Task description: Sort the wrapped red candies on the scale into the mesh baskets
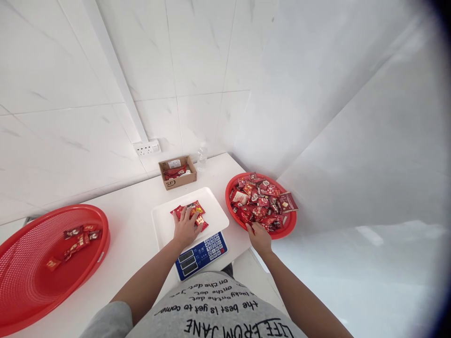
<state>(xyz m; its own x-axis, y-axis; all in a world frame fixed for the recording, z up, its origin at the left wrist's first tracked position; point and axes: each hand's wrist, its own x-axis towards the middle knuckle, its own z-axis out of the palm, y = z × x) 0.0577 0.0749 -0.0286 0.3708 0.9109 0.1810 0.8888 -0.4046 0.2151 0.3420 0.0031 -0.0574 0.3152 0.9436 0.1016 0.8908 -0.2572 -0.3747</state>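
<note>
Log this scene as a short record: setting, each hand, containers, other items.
setting: white table against a tiled wall
left hand: lies flat on red snack packets on the white scale tray
right hand: at the near rim of the small red basket, fingers on a packet; grip unclear
scale: blue keypad panel faces the person
large red basket: at left, holds a few packets
cardboard box: behind the scale, open, with packets inside
clear bottle: beside the box
wall socket: above the table

Both bare arms reach forward; the left hand (185, 228) lies flat with spread fingers, the right hand (260, 237) curls loosely.
</note>
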